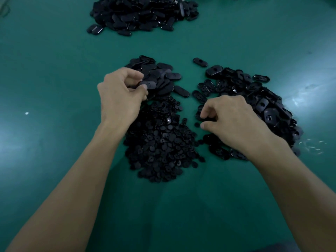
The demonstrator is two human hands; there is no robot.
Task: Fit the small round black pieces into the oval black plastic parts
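Observation:
A heap of small round black pieces point(161, 142) lies in the middle of the green table. Behind it sits a pile of oval black parts point(160, 77), smooth side up. To the right spreads another pile of oval parts point(258, 99) with their hollow, holed side up. My left hand point(121, 93) pinches one oval black part point(148, 84) at the near edge of the back pile. My right hand point(231, 117) rests on the left edge of the right pile, fingers curled around an oval part point(206, 118); a small round piece point(197, 124) lies by the thumb.
A large mound of oval black parts point(143, 13) sits at the far edge of the green table point(54, 70). One loose oval part point(200, 62) lies between the two nearer piles. Small pale scraps point(312, 146) are scattered at the right.

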